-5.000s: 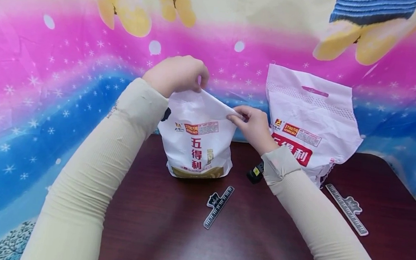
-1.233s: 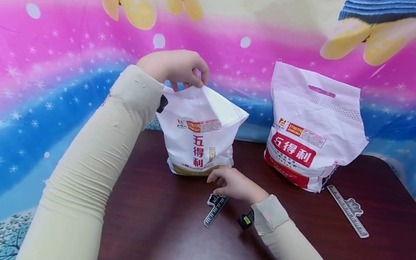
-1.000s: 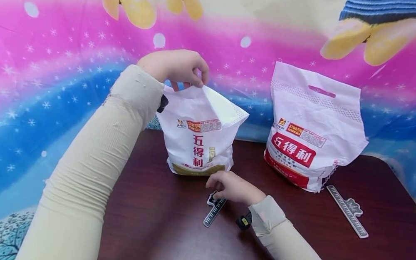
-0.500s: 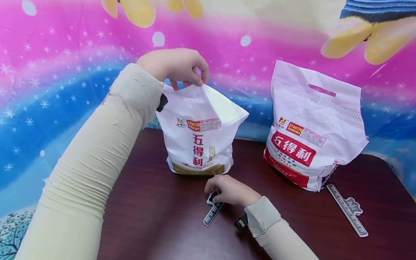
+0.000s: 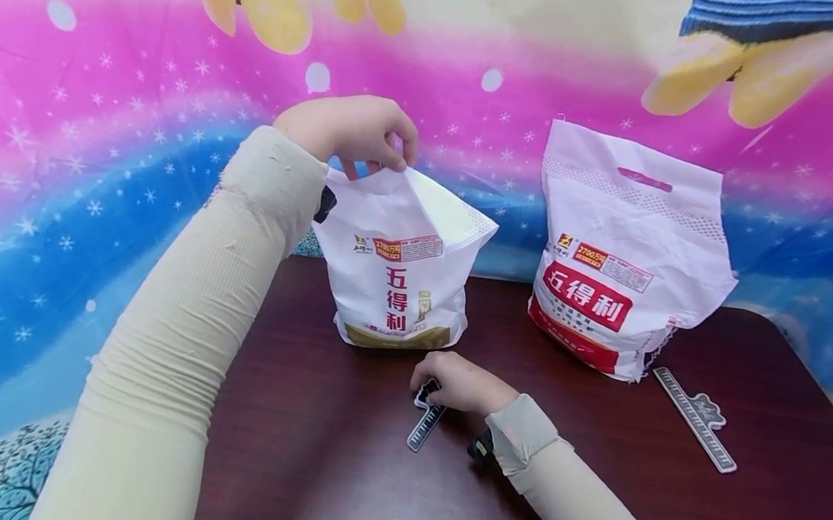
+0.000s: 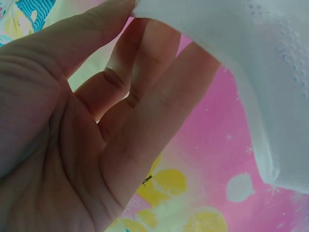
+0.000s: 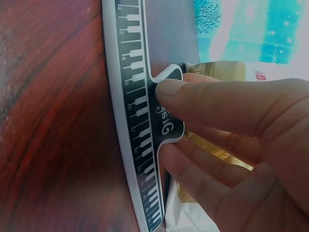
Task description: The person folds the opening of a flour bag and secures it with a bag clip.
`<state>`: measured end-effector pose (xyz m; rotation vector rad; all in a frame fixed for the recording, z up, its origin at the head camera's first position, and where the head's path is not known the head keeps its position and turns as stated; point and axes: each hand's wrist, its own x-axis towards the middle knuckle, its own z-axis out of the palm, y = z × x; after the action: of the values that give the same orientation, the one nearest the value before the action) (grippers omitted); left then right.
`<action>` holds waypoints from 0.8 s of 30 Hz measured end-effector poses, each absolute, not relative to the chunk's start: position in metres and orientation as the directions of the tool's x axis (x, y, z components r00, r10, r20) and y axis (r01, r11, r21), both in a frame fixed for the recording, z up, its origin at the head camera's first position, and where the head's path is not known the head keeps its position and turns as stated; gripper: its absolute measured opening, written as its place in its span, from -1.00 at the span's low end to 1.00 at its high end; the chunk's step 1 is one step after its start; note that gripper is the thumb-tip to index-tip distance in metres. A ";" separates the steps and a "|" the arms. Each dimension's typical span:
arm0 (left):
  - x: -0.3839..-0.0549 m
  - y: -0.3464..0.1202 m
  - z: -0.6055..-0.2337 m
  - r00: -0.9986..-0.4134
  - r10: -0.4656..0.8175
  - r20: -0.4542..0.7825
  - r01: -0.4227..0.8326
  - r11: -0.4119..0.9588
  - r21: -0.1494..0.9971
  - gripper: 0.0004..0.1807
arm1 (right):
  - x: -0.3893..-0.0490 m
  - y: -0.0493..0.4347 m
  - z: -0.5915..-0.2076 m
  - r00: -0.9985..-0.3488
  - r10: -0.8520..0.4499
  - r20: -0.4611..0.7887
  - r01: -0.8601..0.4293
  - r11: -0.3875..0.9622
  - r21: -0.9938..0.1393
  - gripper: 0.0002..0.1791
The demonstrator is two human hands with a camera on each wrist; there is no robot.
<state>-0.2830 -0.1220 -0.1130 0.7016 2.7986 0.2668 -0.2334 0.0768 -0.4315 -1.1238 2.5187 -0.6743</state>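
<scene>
A white flour bag [image 5: 389, 232] with red lettering and a gold base stands upright on the table, its top edge folded over. My left hand [image 5: 353, 132] pinches that top edge between thumb and fingers; in the left wrist view the thumb and fingertips meet the white material [image 6: 212, 38]. In front of the bag, my right hand [image 5: 461, 381] pinches the tab of a black-and-white piano-key clip [image 7: 137, 111], thumb on the near face and fingers behind. The hand covers part of the clip in the head view.
A second white flour bag [image 5: 611, 270] with a red label and a handle slot stands to the right. Another piano-key clip [image 5: 695, 421] lies near it on the dark wooden table [image 5: 364, 489]. A printed cloth backdrop [image 5: 165, 211] hangs close behind.
The right hand has left the bag's top corner, come down to the clip, and taken hold of its tab. The left hand stays at the bag's top edge, its fold changed.
</scene>
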 end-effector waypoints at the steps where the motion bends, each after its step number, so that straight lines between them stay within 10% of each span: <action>1: -0.283 -0.122 -0.113 -0.855 0.482 -0.190 0.437 0.868 0.234 -0.76 | -0.233 0.077 -0.432 -0.644 -0.761 -0.075 -0.625 0.580 -0.522 -0.78; 24: -0.283 -0.123 -0.115 -0.857 0.481 -0.185 0.433 0.867 0.248 -0.77 | -0.232 0.080 -0.432 -0.622 -0.783 0.022 -0.703 0.546 -0.456 -0.83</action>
<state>-0.2831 -0.1232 -0.1148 0.6966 2.7986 0.2892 -0.2321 0.0804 -0.4324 -1.2619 2.5960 -0.6415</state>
